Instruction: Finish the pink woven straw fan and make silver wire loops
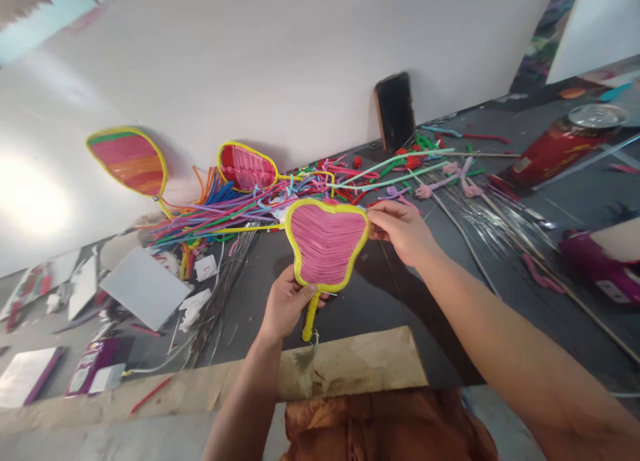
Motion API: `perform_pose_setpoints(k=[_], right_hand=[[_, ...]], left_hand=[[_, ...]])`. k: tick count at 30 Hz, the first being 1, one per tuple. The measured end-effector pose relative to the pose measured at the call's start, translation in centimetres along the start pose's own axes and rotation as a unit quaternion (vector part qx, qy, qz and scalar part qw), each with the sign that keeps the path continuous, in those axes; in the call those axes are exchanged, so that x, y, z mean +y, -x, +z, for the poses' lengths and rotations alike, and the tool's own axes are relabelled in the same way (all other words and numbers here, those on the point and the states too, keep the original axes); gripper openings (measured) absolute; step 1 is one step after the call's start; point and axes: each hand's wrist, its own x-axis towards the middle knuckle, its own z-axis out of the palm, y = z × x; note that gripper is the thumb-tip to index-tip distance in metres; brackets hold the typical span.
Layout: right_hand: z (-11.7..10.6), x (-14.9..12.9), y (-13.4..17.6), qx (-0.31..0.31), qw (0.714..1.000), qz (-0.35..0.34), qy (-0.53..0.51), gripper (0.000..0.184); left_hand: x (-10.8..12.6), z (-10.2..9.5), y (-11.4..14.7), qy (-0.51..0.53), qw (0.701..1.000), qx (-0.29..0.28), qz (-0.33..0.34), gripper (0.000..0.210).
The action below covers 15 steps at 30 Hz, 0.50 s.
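Upright above the table, a hand fan (327, 244) has a pink ribbed face, a yellow fuzzy rim and a yellow wrapped handle (311, 317). My left hand (289, 301) grips it at the lower edge, thumb in front near the top of the handle and fingers behind. At the upper right rim, the fingertips of my right hand (397, 227) pinch the yellow edge. Behind the fan lies a heap of coloured pipe cleaners (225, 214), partly covered by it.
Two finished-looking fans, one striped (131, 164) and one red and pink (247, 167), lean at the white board (280, 61). A phone (395, 111) stands against it. To the right are a red drink can (565, 147) and thin wires (470, 214). Cardboard (355, 364) covers the front edge.
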Motion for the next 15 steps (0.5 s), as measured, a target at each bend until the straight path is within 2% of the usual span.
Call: perform_pose_setpoints(k=[3, 6, 8, 12, 13, 15], right_hand=[[-0.42, -0.21, 0.01, -0.036, 0.999, -0.006, 0.028, 0.02], [-0.61, 0.08, 0.0, -0.058, 0.99, -0.071, 0.11, 0.022], [-0.47, 0.35, 0.07, -0.037, 0.973, -0.108, 0.198, 0.02], [0.07, 0.38, 0.47, 0.016, 0.904, -0.172, 0.391, 0.015], [0.15, 0.31, 0.55, 0.012, 0.898, -0.176, 0.402, 0.015], [0.14, 0.19, 0.61, -0.003, 0.909, -0.162, 0.384, 0.017]], left_hand=[[0.31, -0.47, 0.14, -0.016, 1.0, -0.008, -0.008, 0.032], [0.53, -0.64, 0.21, -0.033, 0.999, -0.003, -0.013, 0.033], [0.62, -0.53, 0.27, -0.046, 0.999, -0.006, -0.012, 0.032], [0.69, -0.31, 0.41, -0.064, 0.998, -0.009, -0.005, 0.028], [0.7, -0.32, 0.44, -0.065, 0.998, -0.01, -0.003, 0.028], [0.72, -0.42, 0.45, -0.066, 0.998, -0.015, -0.002, 0.028]])
